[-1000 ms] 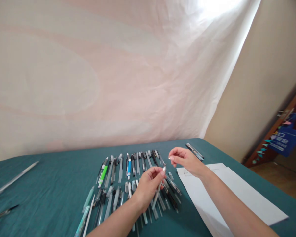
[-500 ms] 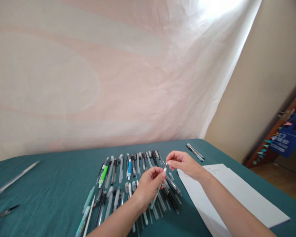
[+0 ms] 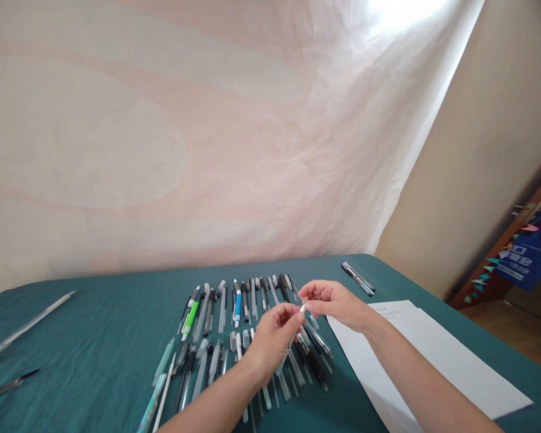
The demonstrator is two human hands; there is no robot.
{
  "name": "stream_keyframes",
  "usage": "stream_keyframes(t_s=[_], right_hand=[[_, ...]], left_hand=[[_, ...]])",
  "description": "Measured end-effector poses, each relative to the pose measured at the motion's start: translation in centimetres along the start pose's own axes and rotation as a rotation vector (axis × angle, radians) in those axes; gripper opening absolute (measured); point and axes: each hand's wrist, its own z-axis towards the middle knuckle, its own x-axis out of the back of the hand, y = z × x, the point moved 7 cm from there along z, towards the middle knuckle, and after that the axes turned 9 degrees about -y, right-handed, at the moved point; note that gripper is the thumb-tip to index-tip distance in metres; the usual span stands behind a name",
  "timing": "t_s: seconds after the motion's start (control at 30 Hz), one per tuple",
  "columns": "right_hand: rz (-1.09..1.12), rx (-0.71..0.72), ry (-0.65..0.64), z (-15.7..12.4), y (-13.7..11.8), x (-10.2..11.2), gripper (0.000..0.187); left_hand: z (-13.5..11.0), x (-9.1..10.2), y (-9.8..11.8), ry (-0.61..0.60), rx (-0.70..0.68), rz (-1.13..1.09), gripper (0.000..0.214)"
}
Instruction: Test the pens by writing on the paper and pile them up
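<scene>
Covering the whole bench (image 3: 94, 337) was a green cloth, and behind it hung a big pale sheet (image 3: 184, 132). White paper (image 3: 433, 355) lay on the right side of the bench. Two rows of pens (image 3: 234, 337) lay side by side in the middle, most of them pointing away from the person. Two dark pens (image 3: 357, 278) lay apart at the far right, and a few more lay far off at the left edge.

Both hands were held up just above the rows. The left hand (image 3: 270, 340) was closed around a thin clear pen (image 3: 292, 341). The right hand (image 3: 331, 300) was pinched shut on the top tip of that same pen, maybe on a small cap, but it was too small to tell.

The pen was long and thin. It was tilted, with its top end pointing up and away to the right, toward the right hand. Its bottom end pointed down and back to the left, over the near row.

What could have gone wrong? The pen was thin and smooth, so it could have slipped out and dropped onto the rows, knocking other pens crooked. A tiny part at the tip could have popped off and rolled away under the pens. A hard pull could have bent the pen.
</scene>
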Motion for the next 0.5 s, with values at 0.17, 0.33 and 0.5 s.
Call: stream_keyframes(t_s=[0.17,0.33,0.5], right_hand=[[0.085,-0.013,0.049,0.2,0.8,0.1,0.032],[0.212,-0.026,0.122,0.8,1.9,-0.3,0.028],[0.204,0.046,0.236,1.0,2.0,-0.5,0.019]], left_hand=[[0.0,0.2,0.4,0.010,-0.029,0.024,0.026],[0.2,0.9,0.1,0.043,-0.056,0.036,0.026],[0.2,1.2,0.3,0.085,-0.085,0.059,0.025]])
